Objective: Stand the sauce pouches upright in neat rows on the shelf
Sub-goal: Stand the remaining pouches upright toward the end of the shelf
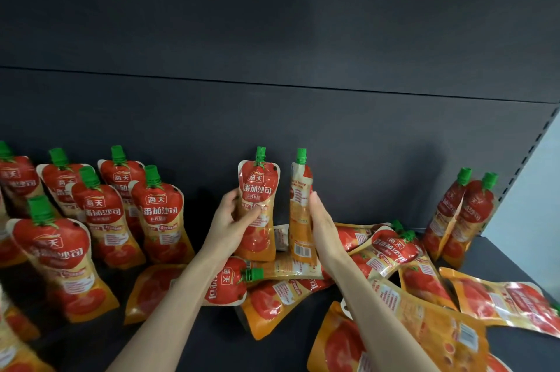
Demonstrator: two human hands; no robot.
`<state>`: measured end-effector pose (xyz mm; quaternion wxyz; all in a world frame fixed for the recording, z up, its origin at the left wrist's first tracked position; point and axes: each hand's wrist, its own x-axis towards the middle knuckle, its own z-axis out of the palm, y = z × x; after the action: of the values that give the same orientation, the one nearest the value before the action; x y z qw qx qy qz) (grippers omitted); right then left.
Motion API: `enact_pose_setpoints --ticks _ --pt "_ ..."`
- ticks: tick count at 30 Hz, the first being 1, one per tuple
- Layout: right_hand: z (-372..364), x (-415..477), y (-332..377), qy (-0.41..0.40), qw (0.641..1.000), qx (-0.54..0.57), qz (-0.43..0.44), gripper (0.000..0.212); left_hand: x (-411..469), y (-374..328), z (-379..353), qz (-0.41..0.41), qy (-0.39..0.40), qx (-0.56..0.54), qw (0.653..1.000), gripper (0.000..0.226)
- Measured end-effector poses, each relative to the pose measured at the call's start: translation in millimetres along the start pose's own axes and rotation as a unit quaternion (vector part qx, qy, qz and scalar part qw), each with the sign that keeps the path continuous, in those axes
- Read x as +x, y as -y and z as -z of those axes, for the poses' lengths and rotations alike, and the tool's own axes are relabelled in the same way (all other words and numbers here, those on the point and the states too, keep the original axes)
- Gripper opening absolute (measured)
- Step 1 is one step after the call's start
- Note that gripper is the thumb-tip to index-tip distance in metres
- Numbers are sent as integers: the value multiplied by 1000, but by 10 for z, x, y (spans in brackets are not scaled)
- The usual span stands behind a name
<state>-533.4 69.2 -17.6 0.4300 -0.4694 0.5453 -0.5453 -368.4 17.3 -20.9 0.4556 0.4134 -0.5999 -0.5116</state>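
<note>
- Two red-and-orange foil sauce pouches with green caps (257,205) are hovering upright mid-shelf, over the heap of fallen pouches (378,253).
- Left hand (231,220) is curling its fingers round one; right hand (322,223) is lying along the other, and I cannot tell whether it is gripping.
- I am worrying that their soft bases, landing on that heap, will tip them into the standing rows (100,214).

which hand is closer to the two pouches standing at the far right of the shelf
Right. The right hand is left of the two pouches; the left hand is farther left.

Single head view; looks forward and slightly down, close over shelf (303,341); faces dark back panel (272,38).
</note>
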Motion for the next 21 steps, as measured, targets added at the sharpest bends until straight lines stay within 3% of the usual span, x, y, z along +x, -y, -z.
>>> enact_pose_setpoints --ticks 8,16,21 --pt "115 29 161 -33 999 -27 12 39 -4 -98 93 -59 -61 36 996 38" --pt "211 167 227 -115 986 -43 109 34 148 -140 142 -138 -108 104 979 37" --pt "201 308 190 -119 983 -54 132 44 234 -110 127 -173 -106 130 971 32"
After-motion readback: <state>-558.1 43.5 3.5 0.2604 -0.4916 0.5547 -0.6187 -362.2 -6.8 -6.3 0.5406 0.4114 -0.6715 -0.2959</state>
